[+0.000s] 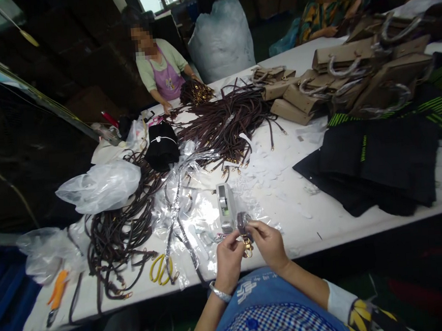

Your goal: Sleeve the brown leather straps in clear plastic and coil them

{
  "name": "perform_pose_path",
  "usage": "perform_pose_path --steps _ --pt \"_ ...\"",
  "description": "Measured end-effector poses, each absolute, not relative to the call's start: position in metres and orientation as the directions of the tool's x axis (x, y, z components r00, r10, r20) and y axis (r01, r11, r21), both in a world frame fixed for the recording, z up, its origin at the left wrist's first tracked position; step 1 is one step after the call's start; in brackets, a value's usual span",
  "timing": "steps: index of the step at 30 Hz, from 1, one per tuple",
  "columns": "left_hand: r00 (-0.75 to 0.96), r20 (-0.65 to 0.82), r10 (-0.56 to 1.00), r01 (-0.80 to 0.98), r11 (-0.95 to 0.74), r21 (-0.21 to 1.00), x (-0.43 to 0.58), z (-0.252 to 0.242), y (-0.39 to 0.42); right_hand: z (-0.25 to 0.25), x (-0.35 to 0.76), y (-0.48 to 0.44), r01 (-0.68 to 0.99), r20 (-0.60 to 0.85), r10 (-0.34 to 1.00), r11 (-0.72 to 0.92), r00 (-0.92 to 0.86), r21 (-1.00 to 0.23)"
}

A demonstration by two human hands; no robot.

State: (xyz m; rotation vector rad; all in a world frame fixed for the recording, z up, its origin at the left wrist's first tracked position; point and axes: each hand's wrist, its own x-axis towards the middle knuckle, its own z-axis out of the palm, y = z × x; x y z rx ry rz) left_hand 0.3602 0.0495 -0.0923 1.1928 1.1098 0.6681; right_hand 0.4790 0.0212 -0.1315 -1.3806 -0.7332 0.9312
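My left hand (pixel 229 259) and my right hand (pixel 268 242) meet over the near edge of the white table (pixel 316 214). Together they pinch a folded dark strap end with a gold clasp (pixel 245 235) hanging between them. Both hands are closed on it. A grey tape dispenser (pixel 226 206) stands just beyond my hands, on crinkled clear plastic (pixel 194 208).
Brown straps lie in heaps at the middle (pixel 229 121) and left (pixel 119 229). Yellow scissors (pixel 160 268) and an orange cutter (pixel 57 293) lie near the left edge. Black fabric (pixel 381 163) and tan bags (pixel 367 80) fill the right. Two other people sit across the table.
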Motion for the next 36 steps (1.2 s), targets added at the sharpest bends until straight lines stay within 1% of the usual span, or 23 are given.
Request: perform_pose_path --steps 2,4,6,7,8,9,10,11,15,18,21,23,25,27,28,30,32,34,36 --pt "0.374 -0.300 0.877 0.108 0.280 0.954 0.366 -0.091 0.051 -0.124 0.484 0.020 -0.026 -0.018 0.871 -0.006 0.490 -1.000" --pt "0.355 -0.288 0.890 0.054 0.288 0.956 0.369 -0.090 0.057 -0.118 0.493 0.016 0.117 0.129 0.888 0.085 0.441 -0.989" --pt "0.266 -0.280 0.922 -0.014 0.294 0.956 0.367 -0.090 0.069 -0.119 0.508 0.013 0.282 0.276 0.900 0.184 0.336 -0.942" --pt "0.210 -0.281 0.937 -0.041 0.295 0.955 0.365 -0.090 0.076 -0.123 0.520 0.014 0.363 0.298 0.900 0.175 0.318 -0.915" --pt "0.165 -0.284 0.944 -0.056 0.297 0.953 0.361 -0.091 0.083 -0.130 0.533 0.017 0.432 0.277 0.899 0.112 0.340 -0.895" --pt "0.139 -0.290 0.947 -0.056 0.300 0.952 0.358 -0.092 0.090 -0.141 0.550 0.022 0.489 0.236 0.885 0.011 0.402 -0.872" --pt "0.136 -0.297 0.945 -0.047 0.306 0.951 0.355 -0.094 0.096 -0.154 0.567 0.029 0.528 0.165 0.851 -0.147 0.498 -0.836" --pt "0.145 -0.304 0.942 -0.033 0.312 0.950 0.352 -0.095 0.100 -0.170 0.585 0.037 0.539 0.120 0.830 -0.237 0.544 -0.808" --pt "0.187 -0.342 0.921 0.052 0.339 0.939 0.350 -0.105 0.100 -0.234 0.645 0.069 0.596 0.001 0.821 -0.413 0.571 -0.688" --pt "0.189 -0.376 0.907 0.102 0.363 0.926 0.350 -0.114 0.092 -0.263 0.663 0.076 0.643 -0.068 0.841 -0.461 0.537 -0.611" --pt "0.193 -0.399 0.897 0.129 0.380 0.916 0.347 -0.122 0.088 -0.270 0.671 0.076 0.670 -0.109 0.857 -0.467 0.503 -0.577" --pt "0.192 -0.389 0.901 0.158 0.363 0.918 0.344 -0.125 0.090 -0.268 0.679 0.078 0.671 -0.124 0.854 -0.479 0.505 -0.567" --pt "0.181 -0.355 0.917 0.224 0.313 0.923 0.342 -0.124 0.095 -0.261 0.689 0.085 0.657 -0.123 0.839 -0.498 0.530 -0.566" --pt "0.174 -0.315 0.933 0.286 0.258 0.923 0.343 -0.122 0.100 -0.248 0.697 0.095 0.640 -0.105 0.829 -0.499 0.550 -0.585" --pt "0.183 -0.297 0.937 0.287 0.239 0.928 0.344 -0.121 0.103 -0.240 0.699 0.100 0.632 -0.091 0.829 -0.487 0.552 -0.603" --pt "0.224 -0.276 0.935 0.211 0.230 0.950 0.346 -0.119 0.108 -0.221 0.696 0.110 0.616 -0.058 0.843 -0.437 0.535 -0.656" --pt "0.277 -0.275 0.921 0.087 0.261 0.961 0.349 -0.117 0.113 -0.199 0.680 0.115 0.587 -0.042 0.868 -0.369 0.495 -0.721" --pt "0.297 -0.312 0.903 -0.004 0.328 0.945 0.350 -0.117 0.117 -0.176 0.653 0.113 0.537 -0.066 0.907 -0.304 0.417 -0.787" --pt "0.313 -0.372 0.874 -0.057 0.408 0.911 0.350 -0.117 0.120 -0.156 0.620 0.103 0.476 -0.113 0.945 -0.254 0.306 -0.842"
